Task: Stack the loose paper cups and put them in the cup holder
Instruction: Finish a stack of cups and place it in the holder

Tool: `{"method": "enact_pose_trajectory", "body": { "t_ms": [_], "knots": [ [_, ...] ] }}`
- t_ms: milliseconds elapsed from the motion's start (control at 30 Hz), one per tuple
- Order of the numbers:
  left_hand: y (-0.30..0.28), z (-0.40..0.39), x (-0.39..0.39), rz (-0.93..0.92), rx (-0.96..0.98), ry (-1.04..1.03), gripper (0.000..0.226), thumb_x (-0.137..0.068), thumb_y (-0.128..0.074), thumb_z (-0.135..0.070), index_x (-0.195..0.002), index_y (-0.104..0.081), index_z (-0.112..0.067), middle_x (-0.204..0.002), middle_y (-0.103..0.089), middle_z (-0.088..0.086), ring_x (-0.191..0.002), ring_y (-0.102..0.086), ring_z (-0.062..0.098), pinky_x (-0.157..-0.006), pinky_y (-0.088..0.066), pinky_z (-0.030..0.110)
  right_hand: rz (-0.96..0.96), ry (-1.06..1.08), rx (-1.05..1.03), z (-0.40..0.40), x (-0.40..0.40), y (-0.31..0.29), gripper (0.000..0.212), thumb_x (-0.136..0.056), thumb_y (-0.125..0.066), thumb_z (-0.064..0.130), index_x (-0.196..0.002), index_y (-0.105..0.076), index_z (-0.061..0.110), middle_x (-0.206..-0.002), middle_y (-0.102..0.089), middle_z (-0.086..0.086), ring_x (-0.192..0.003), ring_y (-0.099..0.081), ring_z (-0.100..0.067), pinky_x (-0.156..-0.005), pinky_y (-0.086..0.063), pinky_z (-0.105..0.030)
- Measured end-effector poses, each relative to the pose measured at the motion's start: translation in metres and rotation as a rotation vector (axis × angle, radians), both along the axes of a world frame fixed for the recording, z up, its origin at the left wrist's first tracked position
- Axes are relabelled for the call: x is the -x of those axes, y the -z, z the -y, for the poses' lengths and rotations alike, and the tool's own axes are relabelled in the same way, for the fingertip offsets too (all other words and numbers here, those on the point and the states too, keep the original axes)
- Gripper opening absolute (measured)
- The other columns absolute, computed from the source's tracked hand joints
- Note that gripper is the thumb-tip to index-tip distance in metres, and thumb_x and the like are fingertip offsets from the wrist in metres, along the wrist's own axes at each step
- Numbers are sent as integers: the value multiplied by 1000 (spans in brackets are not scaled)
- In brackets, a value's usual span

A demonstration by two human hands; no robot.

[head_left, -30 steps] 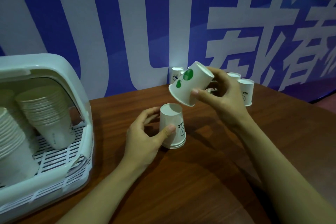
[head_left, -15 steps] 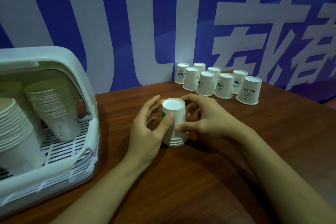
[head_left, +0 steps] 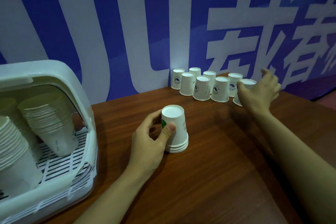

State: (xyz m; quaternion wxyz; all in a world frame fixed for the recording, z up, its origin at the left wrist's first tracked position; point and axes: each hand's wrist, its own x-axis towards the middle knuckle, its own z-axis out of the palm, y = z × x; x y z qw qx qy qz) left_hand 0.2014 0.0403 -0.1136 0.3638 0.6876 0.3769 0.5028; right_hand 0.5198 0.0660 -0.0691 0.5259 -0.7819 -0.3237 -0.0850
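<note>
Head view: the upside-down stack (head_left: 175, 129) is gripped mid-wall by the left hand (head_left: 149, 142), right of the cup holder (head_left: 87, 132). The right hand (head_left: 258, 91) is closing round a loose cup (head_left: 247, 82) further right, grip unclear. Probably featherlight and crushable, so walls get held gently.

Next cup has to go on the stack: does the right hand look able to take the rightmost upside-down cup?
Probably yes. The right hand is already at the rightmost cup, with nothing in between; the left hand steadies the stack.
</note>
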Motion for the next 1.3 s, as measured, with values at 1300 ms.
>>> {"method": "enact_pose_trajectory", "body": {
  "t_ms": [1300],
  "knots": [
    [0,-2,2,70,17,-21,55,-87,-70,-64,-135,-61,-39,-132,-68,-20,-124,-61,-1,-103,-56,35,281,-1153,355,26,111,-8,51,-68,-88,53,-110,-68,32,-107,-70,17,-104,-62,4,-75,-41,-7]
  ]
}}
